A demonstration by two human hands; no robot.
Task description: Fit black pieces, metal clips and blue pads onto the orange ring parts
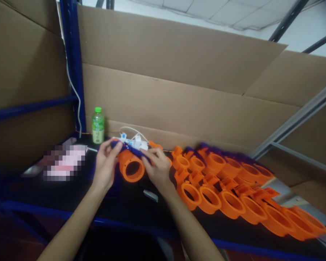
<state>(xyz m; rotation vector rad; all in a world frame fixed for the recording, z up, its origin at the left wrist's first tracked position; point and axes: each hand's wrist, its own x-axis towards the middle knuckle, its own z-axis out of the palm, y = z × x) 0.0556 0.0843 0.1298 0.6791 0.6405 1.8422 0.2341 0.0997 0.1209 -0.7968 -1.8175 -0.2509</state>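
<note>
Both my hands hold one orange plastic ring part [131,166] just above the dark table [70,192], its round opening facing me. A dark blue piece [130,148] lies across its top. My left hand [105,165] grips the left end of that blue piece with thumb and fingers. My right hand [158,167] pinches the right end and cups the ring's side. Several more orange ring parts [228,188] lie in rows to the right of my right hand.
A green-capped drink bottle [98,125] stands at the back left. White plugs and a cable [133,139] lie behind my hands. A blurred pink patch [63,162] is at left. Cardboard walls [165,79] and a blue shelf post [72,65] close in the back.
</note>
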